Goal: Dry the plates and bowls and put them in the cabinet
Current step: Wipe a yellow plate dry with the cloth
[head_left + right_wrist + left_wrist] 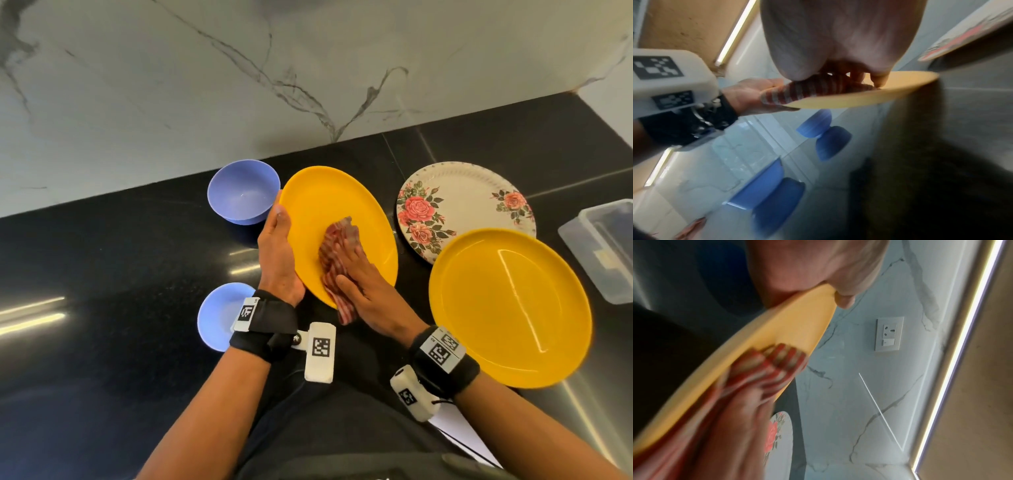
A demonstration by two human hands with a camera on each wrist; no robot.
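Observation:
My left hand [278,240] grips the left rim of a yellow plate [329,202] and holds it tilted above the black counter [102,260], thumb over the edge [844,300]. My right hand [359,274] lies flat on a red checked cloth [337,236] and presses it against the plate's face [777,331]. A second yellow plate [507,308] lies on the counter at the right. Behind it sits a floral plate [459,202]. One blue bowl [239,195] stands at the back left, another blue bowl [215,318] under my left wrist.
A clear plastic container [603,246] sits at the counter's right edge. A marble wall [239,85] runs along the back, with a socket [889,333] on it. The near blue bowl is close to the counter's front edge.

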